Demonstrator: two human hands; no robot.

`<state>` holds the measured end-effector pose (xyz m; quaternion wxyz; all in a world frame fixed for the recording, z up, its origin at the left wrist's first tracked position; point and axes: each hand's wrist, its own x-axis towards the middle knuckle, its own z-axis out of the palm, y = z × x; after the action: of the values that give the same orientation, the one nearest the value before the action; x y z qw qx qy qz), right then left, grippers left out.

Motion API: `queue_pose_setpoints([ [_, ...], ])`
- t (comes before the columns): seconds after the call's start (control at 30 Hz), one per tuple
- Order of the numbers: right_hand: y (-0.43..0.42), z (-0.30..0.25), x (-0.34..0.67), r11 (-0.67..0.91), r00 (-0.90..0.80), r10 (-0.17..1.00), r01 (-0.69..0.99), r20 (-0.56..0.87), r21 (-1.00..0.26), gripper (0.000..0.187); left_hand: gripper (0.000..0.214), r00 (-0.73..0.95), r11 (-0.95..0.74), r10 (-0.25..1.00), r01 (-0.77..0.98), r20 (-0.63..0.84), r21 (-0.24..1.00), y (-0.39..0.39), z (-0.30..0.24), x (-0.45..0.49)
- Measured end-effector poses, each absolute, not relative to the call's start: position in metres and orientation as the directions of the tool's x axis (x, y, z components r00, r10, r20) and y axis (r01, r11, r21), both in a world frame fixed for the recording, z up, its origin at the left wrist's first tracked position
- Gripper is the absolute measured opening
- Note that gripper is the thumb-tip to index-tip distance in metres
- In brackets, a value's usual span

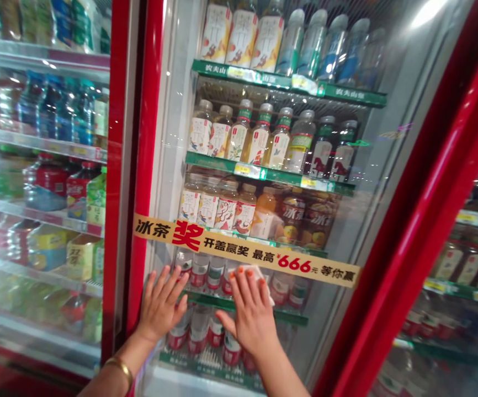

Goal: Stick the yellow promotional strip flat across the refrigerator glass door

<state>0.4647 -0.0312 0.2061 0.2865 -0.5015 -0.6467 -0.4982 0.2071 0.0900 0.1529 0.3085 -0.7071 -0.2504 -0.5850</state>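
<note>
My left hand point(163, 302) lies flat with fingers spread at the left side of the glass door point(330, 314), near its red frame point(147, 138). My right hand point(252, 309) presses a white cloth point(267, 281) against the glass, just under a tan sticker strip point(239, 251) with black and red lettering. Most of the cloth is hidden under my fingers, so whether it is fabric or paper I cannot tell. Behind the glass, rows of bottled drinks point(259, 138) stand on green-edged shelves point(272, 175).
To the left, another cooler point(40, 138) holds several shelves of bottles, behind a red post point(115, 110). A wide red frame point(421, 220) slants down on the right, with more bottles point(466, 264) beyond it. Ceiling lights reflect in the glass.
</note>
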Motion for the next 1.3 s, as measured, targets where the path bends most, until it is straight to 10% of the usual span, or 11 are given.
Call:
queue_pose_setpoints([
  [0.1, -0.047, 0.176, 0.487, -0.035, -0.327, 0.373, 0.93, 0.868, 0.366, 0.088, 0.078, 0.193, -0.681, -0.002, 0.718, 0.981, -0.143, 0.09, 0.153, 0.207],
  [0.3, -0.053, 0.241, 0.526, -0.231, 0.354, 0.143, 0.92, 0.924, -0.316, 0.083, 0.078, 0.169, -0.689, -0.014, 0.713, 0.985, -0.132, 0.09, 0.153, 0.209],
  [0.53, -0.013, 0.229, 0.407, 0.009, -0.286, 0.375, 0.952, 0.882, 0.305, 0.093, 0.078, 0.2, -0.694, -0.002, 0.705, 0.98, -0.145, 0.09, 0.154, 0.206],
  [0.63, -0.032, 0.226, 0.452, -0.082, -0.081, 0.365, 0.99, 0.928, 0.119, 0.085, 0.078, 0.196, -0.69, 0.002, 0.71, 0.981, -0.14, 0.09, 0.154, 0.207],
  [0.8, -0.047, 0.249, 0.534, -0.165, 0.503, 0.02, 0.854, 0.864, -0.493, 0.084, 0.081, 0.181, -0.674, -0.004, 0.726, 0.983, -0.136, 0.093, 0.149, 0.209],
  [0.9, -0.028, 0.242, 0.485, -0.15, 0.403, 0.078, 0.909, 0.912, -0.389, 0.093, 0.081, 0.18, -0.679, -0.001, 0.722, 0.984, -0.133, 0.094, 0.148, 0.208],
  [1.07, -0.014, 0.222, 0.418, -0.054, -0.121, 0.391, 0.987, 0.912, 0.154, 0.107, 0.08, 0.195, -0.692, -0.003, 0.708, 0.981, -0.142, 0.093, 0.151, 0.206],
  [1.3, -0.056, 0.251, 0.528, -0.167, 0.421, 0.138, 0.902, 0.897, -0.398, 0.087, 0.076, 0.183, -0.699, -0.005, 0.702, 0.983, -0.134, 0.092, 0.149, 0.208],
])
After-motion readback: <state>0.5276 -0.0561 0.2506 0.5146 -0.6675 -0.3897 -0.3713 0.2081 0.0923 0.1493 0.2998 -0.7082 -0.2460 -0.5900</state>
